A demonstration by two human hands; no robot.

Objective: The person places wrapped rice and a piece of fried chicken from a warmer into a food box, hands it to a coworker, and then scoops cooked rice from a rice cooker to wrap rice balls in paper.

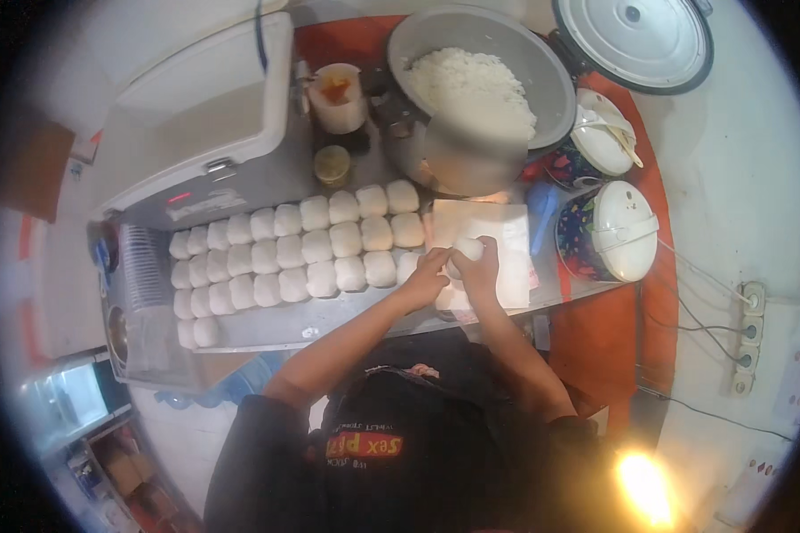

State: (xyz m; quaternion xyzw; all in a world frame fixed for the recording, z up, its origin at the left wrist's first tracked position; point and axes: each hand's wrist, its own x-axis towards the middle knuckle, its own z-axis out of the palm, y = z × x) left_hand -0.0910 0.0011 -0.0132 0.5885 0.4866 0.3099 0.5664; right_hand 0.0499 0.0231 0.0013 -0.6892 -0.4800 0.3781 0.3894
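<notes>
Both of my hands meet over a stack of white paper sheets (507, 230) at the table's front. A rounded white bundle (468, 248), seemingly wrapped rice, is between them. My right hand (478, 270) wraps around its right and near side. At its left side, the fingers of my left hand (433, 273) press against it; their tips are partly hidden. To the left, similar white bundles (317, 245) lie in several close rows on the metal tabletop (267, 331). One bundle (410, 265) sits right beside my left hand, partly covered by it.
Beyond the paper stands a large grey basin (550, 86) of cooked rice (470, 73); a blurred round shape (477, 150) covers its near side. Two lidded patterned containers (623, 230) (600, 126) and a blue utensil (542, 210) are on the right. An open cooler box (200, 133) stands back left.
</notes>
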